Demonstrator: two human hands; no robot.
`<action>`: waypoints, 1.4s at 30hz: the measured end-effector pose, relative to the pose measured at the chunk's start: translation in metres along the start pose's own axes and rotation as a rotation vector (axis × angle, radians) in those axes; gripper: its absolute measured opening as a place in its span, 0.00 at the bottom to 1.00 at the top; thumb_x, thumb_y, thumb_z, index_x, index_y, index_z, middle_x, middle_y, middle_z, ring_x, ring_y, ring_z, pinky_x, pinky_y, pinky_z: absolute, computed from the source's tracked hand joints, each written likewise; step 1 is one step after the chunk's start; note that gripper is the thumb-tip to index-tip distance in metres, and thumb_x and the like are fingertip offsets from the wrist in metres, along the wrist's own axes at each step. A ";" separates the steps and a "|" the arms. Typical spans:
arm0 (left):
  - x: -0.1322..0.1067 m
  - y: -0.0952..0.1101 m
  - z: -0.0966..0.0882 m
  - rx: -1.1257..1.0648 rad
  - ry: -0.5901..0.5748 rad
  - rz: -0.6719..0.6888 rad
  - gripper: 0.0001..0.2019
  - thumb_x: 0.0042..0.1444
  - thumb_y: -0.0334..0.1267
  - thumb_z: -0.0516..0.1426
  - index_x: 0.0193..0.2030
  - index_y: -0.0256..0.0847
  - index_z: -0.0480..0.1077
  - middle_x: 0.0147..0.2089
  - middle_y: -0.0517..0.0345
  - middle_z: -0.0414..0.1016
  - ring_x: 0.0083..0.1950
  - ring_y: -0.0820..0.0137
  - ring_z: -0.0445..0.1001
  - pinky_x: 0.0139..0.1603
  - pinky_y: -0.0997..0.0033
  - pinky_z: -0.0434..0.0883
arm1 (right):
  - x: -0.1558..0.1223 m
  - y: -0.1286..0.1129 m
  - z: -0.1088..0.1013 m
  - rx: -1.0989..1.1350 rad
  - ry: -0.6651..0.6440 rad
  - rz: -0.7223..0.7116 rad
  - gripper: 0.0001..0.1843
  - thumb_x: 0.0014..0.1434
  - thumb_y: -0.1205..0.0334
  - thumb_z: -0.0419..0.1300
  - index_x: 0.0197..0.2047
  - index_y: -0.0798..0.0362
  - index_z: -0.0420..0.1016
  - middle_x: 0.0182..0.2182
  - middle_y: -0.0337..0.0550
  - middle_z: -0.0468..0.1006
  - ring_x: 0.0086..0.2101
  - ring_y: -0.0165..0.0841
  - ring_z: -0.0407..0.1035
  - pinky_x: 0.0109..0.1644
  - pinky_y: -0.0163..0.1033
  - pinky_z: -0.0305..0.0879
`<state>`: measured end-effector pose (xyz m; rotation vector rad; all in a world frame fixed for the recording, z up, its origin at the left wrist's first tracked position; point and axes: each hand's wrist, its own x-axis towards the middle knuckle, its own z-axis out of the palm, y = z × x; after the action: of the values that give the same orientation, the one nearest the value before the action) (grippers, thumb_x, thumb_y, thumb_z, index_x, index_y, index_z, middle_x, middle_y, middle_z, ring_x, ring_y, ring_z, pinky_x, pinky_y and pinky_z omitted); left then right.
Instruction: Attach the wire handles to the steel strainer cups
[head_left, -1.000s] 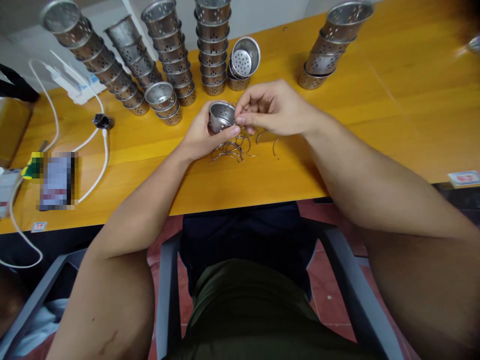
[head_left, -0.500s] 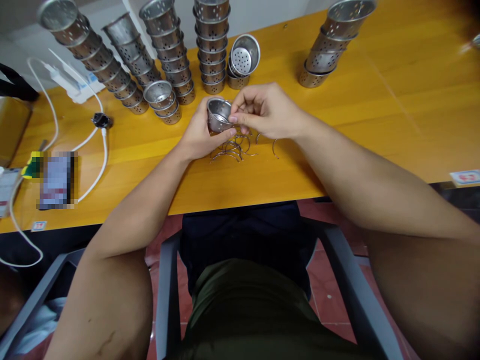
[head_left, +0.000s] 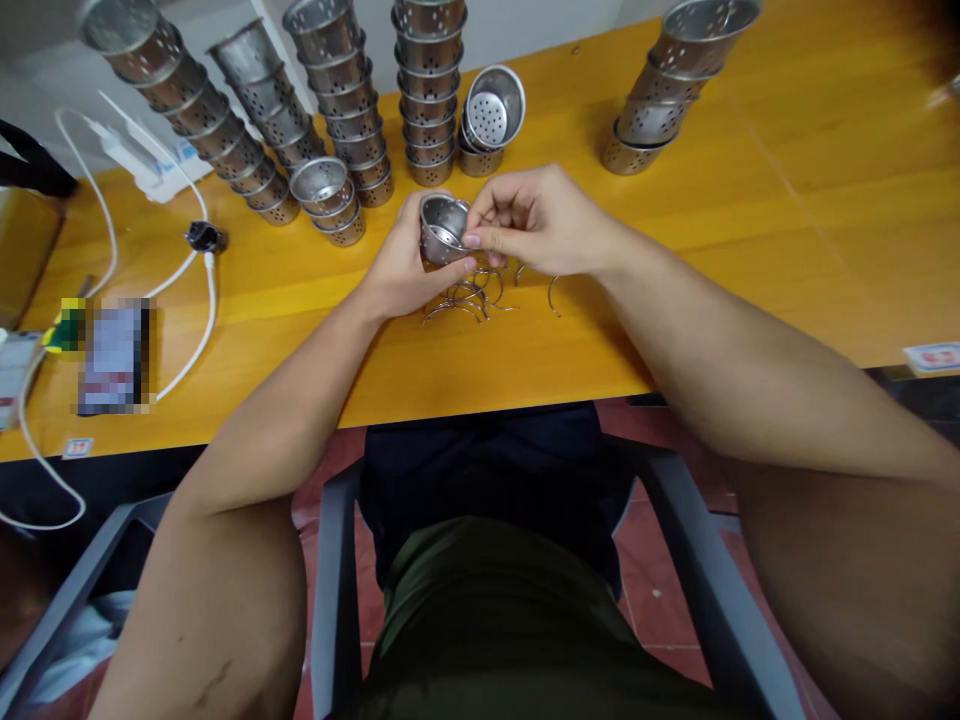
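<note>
Since a moment ago the small perforated steel cup (head_left: 442,225) is shifting slightly right; left hand (head_left: 401,268) is gripping it, mouth facing near, while right hand (head_left: 544,220), just right, is pinching narrowly at its rim above thin wire rings (head_left: 469,295)

Stacks of perforated metal cups (head_left: 429,100) line the yellow table (head_left: 787,230), a white cable (head_left: 211,295) looping left.

1. Both bare forearms reach forward and converge towards the middle.
2. The left hand (head_left: 401,268) curls with its palm turned inward, fingers wrapped in a grip.
3. The right hand (head_left: 546,220) arches palm-down, thumb and forefinger pinched beside the left thumb.
</note>
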<state>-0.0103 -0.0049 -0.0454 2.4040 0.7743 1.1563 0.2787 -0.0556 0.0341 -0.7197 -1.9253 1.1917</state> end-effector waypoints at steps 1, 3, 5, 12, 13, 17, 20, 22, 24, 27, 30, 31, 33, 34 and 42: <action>0.000 0.001 0.001 0.004 0.002 -0.009 0.56 0.67 0.88 0.76 0.83 0.50 0.70 0.72 0.42 0.84 0.73 0.38 0.88 0.84 0.34 0.83 | -0.001 -0.001 0.000 -0.008 0.005 0.011 0.42 0.63 0.13 0.90 0.47 0.40 0.84 0.32 0.39 0.85 0.38 0.44 0.78 0.45 0.51 0.79; 0.002 0.003 0.004 0.007 0.025 -0.041 0.57 0.66 0.91 0.74 0.82 0.51 0.70 0.72 0.42 0.83 0.73 0.38 0.88 0.83 0.35 0.84 | -0.001 -0.003 -0.001 -0.027 0.063 -0.008 0.42 0.61 0.13 0.91 0.50 0.39 0.86 0.35 0.40 0.86 0.41 0.45 0.77 0.47 0.52 0.78; 0.005 0.006 0.006 -0.001 0.066 -0.081 0.56 0.66 0.93 0.73 0.81 0.54 0.69 0.72 0.44 0.83 0.73 0.39 0.88 0.84 0.36 0.84 | 0.000 -0.002 -0.002 -0.044 0.154 -0.059 0.44 0.59 0.13 0.92 0.54 0.38 0.86 0.37 0.39 0.86 0.41 0.44 0.76 0.46 0.52 0.76; 0.008 -0.006 0.004 -0.018 0.127 -0.114 0.56 0.66 0.95 0.70 0.81 0.55 0.68 0.72 0.43 0.84 0.74 0.40 0.88 0.85 0.36 0.83 | 0.003 0.010 -0.002 -0.133 0.208 -0.154 0.42 0.71 0.14 0.85 0.61 0.43 0.88 0.47 0.43 0.90 0.33 0.36 0.68 0.40 0.51 0.68; 0.007 -0.010 0.003 -0.018 0.126 -0.105 0.56 0.66 0.95 0.71 0.81 0.55 0.68 0.73 0.42 0.84 0.75 0.40 0.88 0.84 0.37 0.83 | 0.002 0.010 -0.002 -0.135 0.223 -0.155 0.42 0.72 0.16 0.85 0.64 0.42 0.87 0.50 0.43 0.90 0.34 0.36 0.69 0.40 0.50 0.68; 0.004 -0.017 0.002 -0.027 0.129 -0.064 0.57 0.65 0.94 0.73 0.82 0.56 0.67 0.74 0.42 0.84 0.74 0.41 0.89 0.82 0.39 0.85 | 0.001 0.006 -0.002 -0.144 0.228 -0.117 0.39 0.72 0.21 0.87 0.67 0.41 0.86 0.51 0.44 0.91 0.38 0.39 0.72 0.44 0.50 0.70; 0.004 -0.014 0.001 0.000 0.130 -0.090 0.55 0.66 0.94 0.71 0.81 0.56 0.68 0.73 0.42 0.85 0.72 0.41 0.89 0.83 0.38 0.84 | 0.001 0.007 -0.006 -0.182 0.191 -0.117 0.38 0.72 0.18 0.85 0.62 0.41 0.91 0.51 0.47 0.91 0.41 0.42 0.73 0.46 0.52 0.71; 0.005 -0.010 -0.001 0.018 0.126 -0.113 0.53 0.68 0.93 0.71 0.80 0.56 0.69 0.73 0.43 0.85 0.73 0.41 0.88 0.84 0.38 0.83 | 0.001 0.012 -0.010 -0.221 0.163 -0.130 0.37 0.73 0.17 0.83 0.60 0.40 0.93 0.53 0.49 0.91 0.43 0.42 0.74 0.47 0.53 0.73; 0.005 -0.008 -0.001 0.009 0.121 -0.109 0.53 0.68 0.92 0.72 0.80 0.56 0.69 0.73 0.43 0.85 0.74 0.41 0.88 0.84 0.39 0.83 | 0.002 0.019 -0.014 -0.268 0.113 -0.166 0.33 0.76 0.22 0.82 0.62 0.42 0.95 0.58 0.51 0.90 0.42 0.40 0.75 0.49 0.52 0.76; 0.005 -0.007 0.000 -0.015 0.111 -0.096 0.56 0.64 0.93 0.75 0.79 0.53 0.71 0.71 0.44 0.85 0.72 0.42 0.89 0.83 0.40 0.84 | 0.001 0.027 -0.016 -0.331 0.016 -0.245 0.26 0.79 0.35 0.80 0.65 0.46 0.95 0.60 0.52 0.88 0.42 0.38 0.79 0.52 0.50 0.82; 0.004 -0.006 0.001 -0.009 0.102 -0.095 0.58 0.62 0.93 0.76 0.79 0.51 0.72 0.70 0.44 0.86 0.70 0.43 0.90 0.83 0.43 0.85 | -0.002 0.028 -0.015 -0.362 -0.049 -0.267 0.22 0.81 0.44 0.81 0.67 0.47 0.93 0.60 0.50 0.87 0.45 0.40 0.83 0.54 0.49 0.86; 0.004 -0.005 0.002 -0.010 0.103 -0.091 0.58 0.62 0.92 0.77 0.79 0.51 0.72 0.71 0.44 0.86 0.70 0.43 0.90 0.83 0.43 0.85 | -0.003 0.027 -0.014 -0.365 -0.057 -0.259 0.21 0.81 0.45 0.82 0.67 0.47 0.92 0.61 0.50 0.87 0.46 0.41 0.83 0.54 0.48 0.87; 0.005 -0.005 0.001 -0.017 0.110 -0.081 0.56 0.64 0.91 0.77 0.80 0.51 0.72 0.72 0.43 0.85 0.72 0.43 0.89 0.82 0.45 0.85 | -0.004 0.025 -0.014 -0.353 -0.055 -0.233 0.22 0.81 0.48 0.83 0.70 0.47 0.90 0.63 0.49 0.88 0.45 0.39 0.82 0.53 0.46 0.86; 0.004 -0.005 0.001 -0.021 0.112 -0.077 0.55 0.65 0.90 0.77 0.80 0.52 0.71 0.72 0.43 0.85 0.72 0.43 0.89 0.82 0.45 0.85 | -0.004 0.024 -0.014 -0.343 -0.057 -0.217 0.25 0.81 0.48 0.83 0.73 0.46 0.89 0.63 0.48 0.88 0.44 0.38 0.80 0.53 0.45 0.85; 0.002 -0.008 0.001 0.011 0.064 -0.012 0.56 0.66 0.88 0.78 0.82 0.50 0.71 0.70 0.44 0.86 0.69 0.43 0.90 0.81 0.42 0.87 | -0.003 0.021 -0.015 -0.347 -0.143 -0.223 0.22 0.77 0.47 0.83 0.66 0.44 0.89 0.61 0.47 0.87 0.47 0.43 0.79 0.56 0.51 0.85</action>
<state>-0.0110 0.0029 -0.0492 2.3782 0.8152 1.2329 0.2941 -0.0425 0.0185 -0.5866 -2.2971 0.7996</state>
